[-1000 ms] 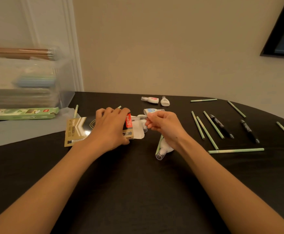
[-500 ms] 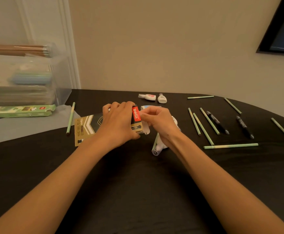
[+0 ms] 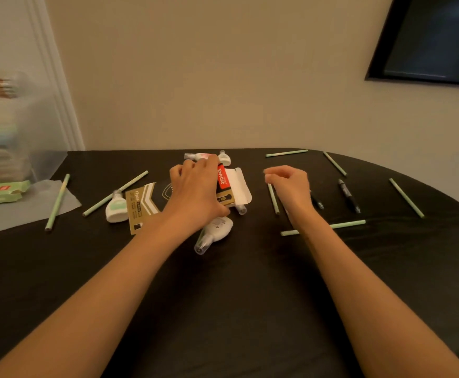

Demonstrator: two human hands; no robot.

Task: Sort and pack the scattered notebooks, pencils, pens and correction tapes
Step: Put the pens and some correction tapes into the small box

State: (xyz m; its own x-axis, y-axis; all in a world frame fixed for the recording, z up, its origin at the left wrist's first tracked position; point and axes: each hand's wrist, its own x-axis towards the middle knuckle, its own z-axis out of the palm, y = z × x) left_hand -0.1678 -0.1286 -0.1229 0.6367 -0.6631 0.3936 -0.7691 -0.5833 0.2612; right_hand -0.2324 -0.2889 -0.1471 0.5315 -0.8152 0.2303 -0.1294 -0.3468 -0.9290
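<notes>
My left hand (image 3: pixel 195 192) presses down on a gold and black pen box (image 3: pixel 141 205) with a red label, gripping it; its white end flap (image 3: pixel 239 186) is open to the right. My right hand (image 3: pixel 288 186) hovers right of the box, fingers loosely curled and holding nothing. It is above a green pencil (image 3: pixel 273 199) and half hides a black pen (image 3: pixel 317 201). A second black pen (image 3: pixel 349 196) lies further right. A white correction tape (image 3: pixel 214 233) lies under my left wrist, a green one (image 3: pixel 116 207) left of the box, two more (image 3: pixel 224 158) behind it.
Several green pencils (image 3: pixel 332 226) are scattered over the dark table (image 3: pixel 222 296), mostly on the right. At the left stands a clear bin (image 3: pixel 26 126) with stacked notebooks, a green pencil box (image 3: pixel 2 192) and a translucent sheet (image 3: pixel 26 211). The table edge curves away at the right.
My right hand has left the box's open end and moved right over the pencils. My left hand stays on the box, which shifted slightly right.
</notes>
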